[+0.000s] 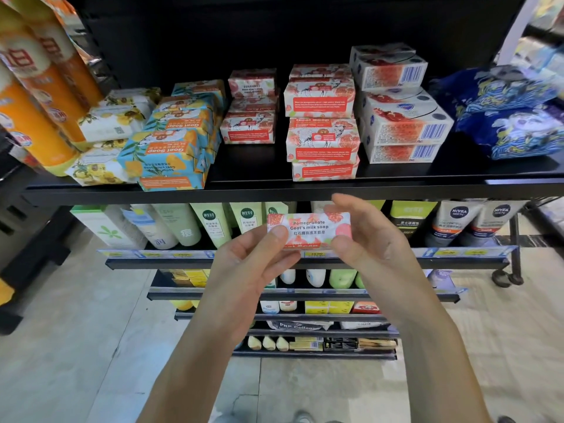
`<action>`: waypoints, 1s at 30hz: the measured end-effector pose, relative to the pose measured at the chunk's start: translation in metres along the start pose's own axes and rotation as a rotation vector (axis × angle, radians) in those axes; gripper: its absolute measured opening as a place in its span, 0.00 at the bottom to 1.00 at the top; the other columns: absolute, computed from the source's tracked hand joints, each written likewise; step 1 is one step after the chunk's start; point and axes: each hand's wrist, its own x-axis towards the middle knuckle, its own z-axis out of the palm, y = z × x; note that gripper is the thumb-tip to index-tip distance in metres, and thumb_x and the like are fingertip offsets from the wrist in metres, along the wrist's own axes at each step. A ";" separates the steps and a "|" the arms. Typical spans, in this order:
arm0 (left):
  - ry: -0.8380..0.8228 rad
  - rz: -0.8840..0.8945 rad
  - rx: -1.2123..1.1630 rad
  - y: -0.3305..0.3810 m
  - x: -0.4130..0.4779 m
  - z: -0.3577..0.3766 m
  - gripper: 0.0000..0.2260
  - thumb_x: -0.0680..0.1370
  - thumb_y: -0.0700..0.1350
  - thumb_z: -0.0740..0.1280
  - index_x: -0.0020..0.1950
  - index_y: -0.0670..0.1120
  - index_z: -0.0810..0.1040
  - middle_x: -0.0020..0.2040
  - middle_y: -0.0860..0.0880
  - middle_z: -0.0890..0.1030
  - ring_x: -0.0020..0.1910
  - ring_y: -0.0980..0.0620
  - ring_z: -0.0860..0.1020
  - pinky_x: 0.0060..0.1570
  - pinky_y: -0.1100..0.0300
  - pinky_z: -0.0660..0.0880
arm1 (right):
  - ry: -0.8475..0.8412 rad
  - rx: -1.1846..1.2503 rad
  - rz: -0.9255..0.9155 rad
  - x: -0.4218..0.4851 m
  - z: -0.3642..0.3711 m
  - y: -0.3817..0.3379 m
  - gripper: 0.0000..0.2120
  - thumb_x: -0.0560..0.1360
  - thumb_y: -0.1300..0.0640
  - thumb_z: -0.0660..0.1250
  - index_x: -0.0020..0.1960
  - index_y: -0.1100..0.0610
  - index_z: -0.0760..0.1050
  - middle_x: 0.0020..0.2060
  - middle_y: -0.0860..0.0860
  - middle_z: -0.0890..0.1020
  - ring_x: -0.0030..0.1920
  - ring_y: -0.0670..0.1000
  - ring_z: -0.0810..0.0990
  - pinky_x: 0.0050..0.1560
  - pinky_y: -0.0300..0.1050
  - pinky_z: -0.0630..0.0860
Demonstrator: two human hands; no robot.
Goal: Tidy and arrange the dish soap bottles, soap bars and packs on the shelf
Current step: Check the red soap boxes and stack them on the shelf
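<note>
Nearest the camera, the left hand [253, 261] and the right hand [369, 248] each pinch one short end of a pomegranate soap bar [308, 228], thumbs on its printed face. It sits level between them, in front of and just below the front edge of the top shelf [274, 190]. The bar looks light and rigid, its paper wrap smooth enough to slide, so a hold on the ends or across the broad faces should serve best; squeezing the corners may crease the wrap. Farther back on the shelf stand the matching pomegranate stacks [322, 138], a likely home for it, with blue-yellow bars [171, 157] to their left and boxed soaps [403, 123] to their right
</note>
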 end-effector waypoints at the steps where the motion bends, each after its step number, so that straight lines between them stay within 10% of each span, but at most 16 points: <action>1: 0.007 0.001 -0.008 -0.001 0.000 0.000 0.23 0.76 0.50 0.73 0.66 0.37 0.79 0.58 0.41 0.86 0.60 0.45 0.84 0.68 0.47 0.75 | 0.019 -0.007 0.049 0.000 0.001 0.000 0.26 0.74 0.42 0.75 0.69 0.48 0.76 0.61 0.48 0.83 0.64 0.50 0.80 0.60 0.45 0.79; 11: -0.011 0.023 0.016 -0.001 -0.007 0.003 0.18 0.78 0.48 0.73 0.64 0.40 0.80 0.57 0.43 0.86 0.60 0.46 0.84 0.64 0.55 0.78 | 0.119 0.034 0.176 -0.004 0.010 -0.005 0.28 0.66 0.38 0.72 0.58 0.56 0.83 0.50 0.53 0.87 0.47 0.52 0.86 0.57 0.50 0.81; 19: -0.005 0.019 -0.004 0.000 -0.010 0.003 0.23 0.75 0.48 0.71 0.69 0.41 0.77 0.59 0.44 0.85 0.62 0.47 0.83 0.65 0.56 0.77 | 0.110 0.090 0.141 -0.007 0.010 0.000 0.19 0.71 0.44 0.76 0.57 0.54 0.85 0.56 0.61 0.84 0.58 0.56 0.84 0.56 0.46 0.82; 24: 0.006 0.005 -0.041 0.004 -0.014 0.003 0.23 0.77 0.47 0.74 0.71 0.44 0.77 0.60 0.45 0.85 0.62 0.49 0.83 0.64 0.58 0.78 | 0.014 0.105 0.074 -0.009 0.002 0.001 0.30 0.63 0.36 0.81 0.62 0.46 0.83 0.60 0.52 0.84 0.61 0.52 0.83 0.60 0.44 0.79; 30: -0.004 -0.010 -0.033 0.005 -0.015 0.001 0.23 0.76 0.54 0.67 0.62 0.38 0.82 0.57 0.42 0.86 0.60 0.46 0.84 0.61 0.54 0.80 | -0.056 0.125 -0.012 -0.011 0.000 0.003 0.32 0.68 0.54 0.80 0.70 0.53 0.76 0.65 0.54 0.82 0.64 0.55 0.81 0.65 0.55 0.77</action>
